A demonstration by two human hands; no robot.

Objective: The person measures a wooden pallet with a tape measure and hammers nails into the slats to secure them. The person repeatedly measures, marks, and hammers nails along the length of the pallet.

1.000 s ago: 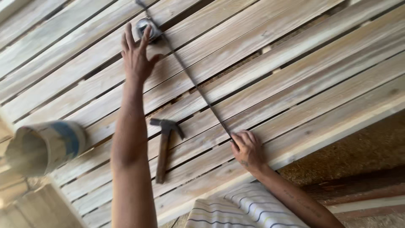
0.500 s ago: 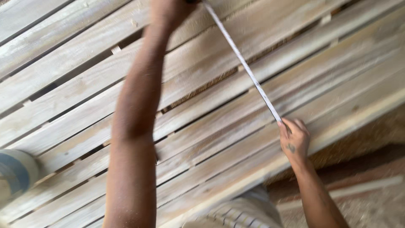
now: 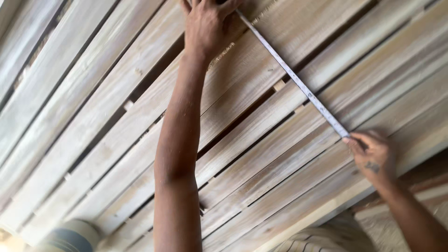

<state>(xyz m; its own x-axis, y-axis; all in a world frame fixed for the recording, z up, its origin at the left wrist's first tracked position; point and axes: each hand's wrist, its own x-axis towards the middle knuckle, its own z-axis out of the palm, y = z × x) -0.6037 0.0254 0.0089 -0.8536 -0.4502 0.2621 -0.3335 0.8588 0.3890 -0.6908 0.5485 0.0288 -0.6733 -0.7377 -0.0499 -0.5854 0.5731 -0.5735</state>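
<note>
Two hands: left hand (image 3: pixel 207 28) & right hand (image 3: pixel 373 158) pin tape measure (image 3: pixel 298 84) taut across wooden planks (image 3: pixel 116 140), keeping it flat for reading.

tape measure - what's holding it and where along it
Both hands hold the tape measure, stretched across the wooden slats. The right hand pins its near end with the fingertips; the left hand presses on its far end, where the grip itself is hidden.
</note>
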